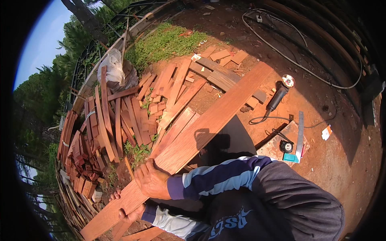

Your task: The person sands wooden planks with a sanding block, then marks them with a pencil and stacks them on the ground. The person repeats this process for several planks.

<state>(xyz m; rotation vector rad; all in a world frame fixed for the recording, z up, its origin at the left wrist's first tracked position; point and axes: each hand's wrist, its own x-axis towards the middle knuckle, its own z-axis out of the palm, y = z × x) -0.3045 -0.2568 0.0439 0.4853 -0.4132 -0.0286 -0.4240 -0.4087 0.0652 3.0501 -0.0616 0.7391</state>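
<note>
A long reddish-brown wooden board (208, 126) runs diagonally before me, from the lower left to the upper right. My right hand (153, 180) lies over its lower part, fingers curled around the far edge. Further down the board, my left hand (132, 212) grips it from beneath; its fingertips show at the far edge and its thumb at the near one. The board hides the rest of that hand. A head-shaped shadow falls across the board's middle and the dark surface below it.
An angle grinder (277, 95) with a toothed blade lies on the dirt at right. A tape measure (286, 146) and try square (300, 137) rest on a stone slab (267, 147). Loose planks (132, 120) and offcuts cover the ground at left. A pale hose (271, 45) curves behind.
</note>
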